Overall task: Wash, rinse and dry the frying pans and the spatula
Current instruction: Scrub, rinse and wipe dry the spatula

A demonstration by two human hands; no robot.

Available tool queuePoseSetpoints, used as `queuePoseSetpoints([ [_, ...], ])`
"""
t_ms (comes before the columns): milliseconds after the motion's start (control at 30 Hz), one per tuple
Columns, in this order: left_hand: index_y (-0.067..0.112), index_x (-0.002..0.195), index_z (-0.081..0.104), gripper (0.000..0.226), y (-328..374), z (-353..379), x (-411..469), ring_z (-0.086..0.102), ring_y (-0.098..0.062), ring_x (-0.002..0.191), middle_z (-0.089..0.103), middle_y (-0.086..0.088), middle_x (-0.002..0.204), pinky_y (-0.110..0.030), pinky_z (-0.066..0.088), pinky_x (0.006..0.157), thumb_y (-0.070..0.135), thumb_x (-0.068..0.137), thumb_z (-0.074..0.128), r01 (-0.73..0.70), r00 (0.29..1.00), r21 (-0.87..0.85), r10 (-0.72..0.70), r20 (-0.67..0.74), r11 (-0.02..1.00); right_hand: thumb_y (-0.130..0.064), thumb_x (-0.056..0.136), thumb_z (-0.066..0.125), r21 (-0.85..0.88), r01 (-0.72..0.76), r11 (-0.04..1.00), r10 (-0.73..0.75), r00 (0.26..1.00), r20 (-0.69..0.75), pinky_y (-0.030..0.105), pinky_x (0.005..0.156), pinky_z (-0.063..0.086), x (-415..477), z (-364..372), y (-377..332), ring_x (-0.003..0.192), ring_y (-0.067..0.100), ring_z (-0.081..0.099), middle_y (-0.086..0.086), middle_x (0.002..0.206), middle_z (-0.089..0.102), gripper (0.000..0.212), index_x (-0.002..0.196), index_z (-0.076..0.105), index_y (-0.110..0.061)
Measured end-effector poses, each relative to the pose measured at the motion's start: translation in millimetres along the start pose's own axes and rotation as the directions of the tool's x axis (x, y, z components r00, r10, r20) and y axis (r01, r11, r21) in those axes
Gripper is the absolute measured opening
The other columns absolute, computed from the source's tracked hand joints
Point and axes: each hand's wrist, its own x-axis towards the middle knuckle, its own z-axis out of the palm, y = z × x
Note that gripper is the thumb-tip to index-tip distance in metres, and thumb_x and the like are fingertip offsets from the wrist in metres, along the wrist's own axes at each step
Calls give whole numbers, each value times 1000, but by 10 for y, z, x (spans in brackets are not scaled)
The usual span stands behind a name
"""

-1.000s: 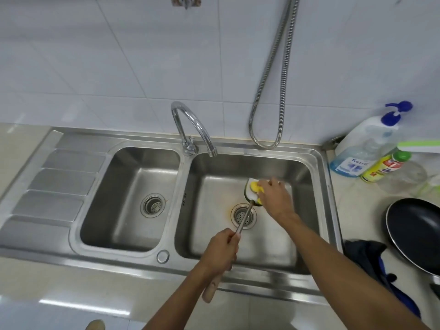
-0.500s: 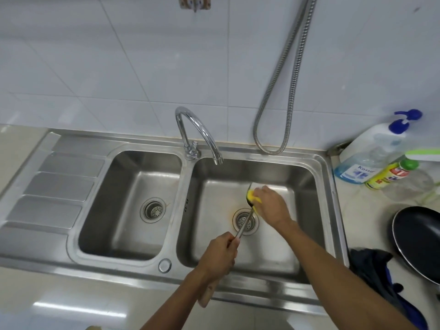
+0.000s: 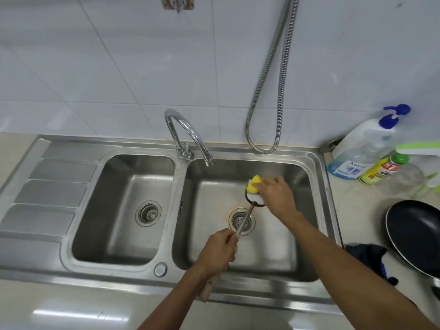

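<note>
My left hand (image 3: 220,251) grips the handle of the metal spatula (image 3: 245,221), whose shaft slants up over the right basin of the steel sink (image 3: 321,186). Its wooden handle end pokes out below my wrist. My right hand (image 3: 276,194) holds a yellow and white sponge (image 3: 253,186) pressed onto the spatula's blade, which is mostly hidden under sponge and fingers. One black frying pan (image 3: 414,234) lies on the counter at the right edge, partly cut off by the frame.
The curved tap (image 3: 188,132) reaches over the right basin, no water visible. A metal hose (image 3: 269,91) hangs on the tiled wall. Soap pump bottle (image 3: 362,151), yellow detergent bottle (image 3: 381,169) and a dark cloth (image 3: 369,256) sit on the right counter. The left basin has a drainboard beside it.
The view has tilted and shifted a little. My right hand and the sponge have slid slightly along the spatula blade; my left hand keeps the same grip on the handle.
</note>
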Motion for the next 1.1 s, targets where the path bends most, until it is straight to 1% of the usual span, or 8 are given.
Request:
queuePoseSetpoints([
  [67, 10, 97, 61, 26, 1, 43, -14, 45, -10, 54, 56, 0, 72, -26, 38, 47, 31, 106, 49, 5, 1000, 2, -5, 2, 1000, -20, 83, 68, -33, -99, 995, 100, 994, 32, 35, 80, 42, 116, -19, 37, 91, 30, 60, -2, 117, 70, 35, 114, 67, -38],
  [233, 7, 99, 60, 25, 89, 19, -14, 39, -7, 50, 52, 1, 70, -22, 33, 42, 27, 107, 48, -21, 1000, -42, 20, -20, 999, -18, 76, 81, 29, 218, 976, -219, 975, 43, 37, 73, 55, 160, -46, -136, 89, 33, 60, -2, 123, 69, 43, 113, 72, -37],
  [400, 6, 100, 62, 27, 86, 84, -54, 45, -11, 56, 57, -1, 73, -23, 41, 51, 28, 107, 48, -42, 999, 66, 41, 4, 997, -19, 93, 61, 53, -149, 987, 150, 988, -25, 37, 89, 35, 293, -139, 60, 105, 31, 64, 5, 121, 71, 26, 114, 74, -29],
  [533, 8, 97, 60, 26, 105, 88, 36, 44, -8, 49, 55, 0, 71, -23, 35, 41, 29, 106, 47, -1, 997, 8, 1, -72, 1000, -15, 88, 70, 248, 22, 969, -5, 998, -70, 35, 80, 48, -96, -89, -370, 86, 35, 61, 0, 115, 72, 29, 111, 74, -31],
  [733, 13, 91, 60, 26, 25, -23, 127, 51, -7, 51, 61, 1, 72, -20, 40, 44, 26, 107, 45, 14, 986, 143, 10, -167, 990, -21, 96, 64, 559, 118, 821, -77, 992, -98, 17, 83, 40, -752, -320, -966, 93, 6, 60, -14, 114, 72, 23, 114, 74, -32],
  [833, 13, 92, 62, 25, -45, -12, 123, 58, -10, 58, 66, 0, 75, -26, 47, 52, 29, 106, 48, 0, 977, 251, 54, -207, 968, -26, 98, 61, 450, 166, 878, -133, 986, -104, 22, 82, 43, -714, -187, -872, 89, 17, 59, -10, 115, 71, 23, 117, 73, -32],
  [967, 16, 95, 53, 22, -94, 26, 86, 65, -21, 70, 67, -3, 80, -41, 57, 66, 36, 104, 49, -40, 948, 502, 192, -254, 864, -24, 93, 63, 249, -22, 968, 36, 998, -49, 37, 74, 52, -331, -174, -418, 82, 31, 59, -4, 110, 71, 24, 113, 72, -35],
  [1100, 23, 104, 36, 11, -45, -44, 123, 67, -30, 75, 67, -4, 86, -45, 56, 66, 30, 104, 44, -24, 898, 619, 289, -332, 785, -22, 89, 71, 230, 1, 973, 53, 972, -228, 33, 73, 50, -300, -468, -440, 85, 28, 56, -7, 116, 68, 27, 115, 73, -30],
])
